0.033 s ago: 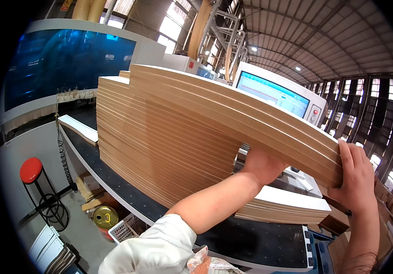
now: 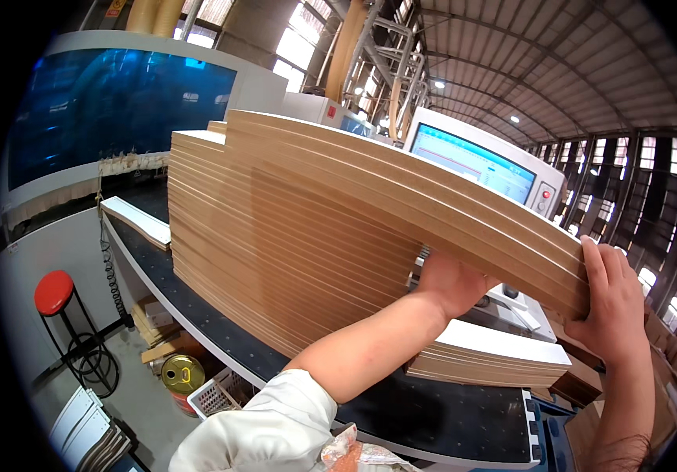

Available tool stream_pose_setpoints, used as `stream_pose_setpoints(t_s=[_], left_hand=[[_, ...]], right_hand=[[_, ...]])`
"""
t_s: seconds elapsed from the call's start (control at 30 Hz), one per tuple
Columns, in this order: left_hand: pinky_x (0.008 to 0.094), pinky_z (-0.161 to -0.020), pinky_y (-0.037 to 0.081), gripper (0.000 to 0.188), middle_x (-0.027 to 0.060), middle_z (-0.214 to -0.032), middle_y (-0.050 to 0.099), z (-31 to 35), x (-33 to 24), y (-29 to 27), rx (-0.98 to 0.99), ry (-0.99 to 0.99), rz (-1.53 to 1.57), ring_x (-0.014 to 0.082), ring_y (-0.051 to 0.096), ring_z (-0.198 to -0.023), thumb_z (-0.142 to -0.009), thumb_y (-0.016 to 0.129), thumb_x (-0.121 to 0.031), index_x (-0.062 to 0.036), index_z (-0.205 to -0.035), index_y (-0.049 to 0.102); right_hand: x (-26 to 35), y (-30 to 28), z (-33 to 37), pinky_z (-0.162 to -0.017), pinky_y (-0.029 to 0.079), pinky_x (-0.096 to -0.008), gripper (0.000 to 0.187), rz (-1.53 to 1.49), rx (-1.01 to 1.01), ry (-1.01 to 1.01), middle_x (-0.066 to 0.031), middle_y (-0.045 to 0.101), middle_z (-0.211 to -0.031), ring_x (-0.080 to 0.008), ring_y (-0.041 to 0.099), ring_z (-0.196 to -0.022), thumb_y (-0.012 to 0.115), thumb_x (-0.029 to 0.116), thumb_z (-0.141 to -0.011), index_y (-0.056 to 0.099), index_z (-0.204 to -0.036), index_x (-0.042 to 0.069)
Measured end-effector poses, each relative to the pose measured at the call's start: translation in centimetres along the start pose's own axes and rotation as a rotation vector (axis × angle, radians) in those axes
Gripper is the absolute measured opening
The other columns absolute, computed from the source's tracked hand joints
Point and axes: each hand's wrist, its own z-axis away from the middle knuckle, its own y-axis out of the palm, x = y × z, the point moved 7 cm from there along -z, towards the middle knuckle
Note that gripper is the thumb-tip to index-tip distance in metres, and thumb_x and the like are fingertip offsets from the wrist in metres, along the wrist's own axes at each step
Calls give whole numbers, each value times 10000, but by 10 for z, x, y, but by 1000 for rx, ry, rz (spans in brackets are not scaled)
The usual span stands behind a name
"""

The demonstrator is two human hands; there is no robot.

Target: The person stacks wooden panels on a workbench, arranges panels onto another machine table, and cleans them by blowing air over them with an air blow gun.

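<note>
A thick bundle of fibreboard panels (image 2: 433,200), brown at the edges and white on top, slants down to the right from the top of a tall panel stack (image 2: 291,236). Its right end juts out past the stack, held between my hands. My left hand (image 2: 455,279) supports the bundle from beneath, its fingers mostly hidden behind the panels. At the bundle's right end, my right hand (image 2: 612,303) is closed round the corner, with fingertips on the top edge and thumb low on the end.
The stack stands on a black worktable (image 2: 417,413). A lower pile of white-topped panels (image 2: 496,350) lies to the right, a narrow white panel (image 2: 136,220) to the left. Behind is a machine screen (image 2: 472,161). A red stool (image 2: 54,293), metal can (image 2: 182,374) and white basket (image 2: 219,395) stand below left.
</note>
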Motion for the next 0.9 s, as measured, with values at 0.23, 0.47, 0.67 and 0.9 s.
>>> stream_pose_setpoints(t_s=[0.23,0.47,0.67,0.9], left_hand=[[358,-952,399,373,108,-1249,438,94,-92,22,66,220,-945,185,459,-1128,-888,462,-102,-34,-1253,421],[369,-1021,292,540,146,-1340,366,103,-215,33,-33,953,-2252,268,358,-1244,-786,590,-137,-38,-1285,409],[529,-1072,110,845,124,-1482,134,92,-265,-16,-187,777,-2884,310,121,-1368,-765,648,-285,-101,-1428,158],[543,-1072,52,852,120,-1494,88,85,-265,-27,-86,811,-2904,302,71,-1379,-798,577,-440,-100,-1435,125]], right_hand=[[30,60,-70,-738,445,-364,903,-74,-20,-63,-101,502,-979,-273,504,-877,754,98,-411,406,-1241,23],[75,84,-124,-819,417,-360,875,-167,-118,-96,-87,501,-1061,-247,498,-957,780,161,-481,404,-1262,41],[75,90,-115,-1041,267,-418,800,-282,-316,123,-134,427,-1283,-291,391,-1211,728,343,-677,356,-1330,67],[12,176,-63,-1020,295,-363,703,-1601,-750,582,-151,380,-1333,-243,366,-1240,370,555,-896,341,-1340,11]])
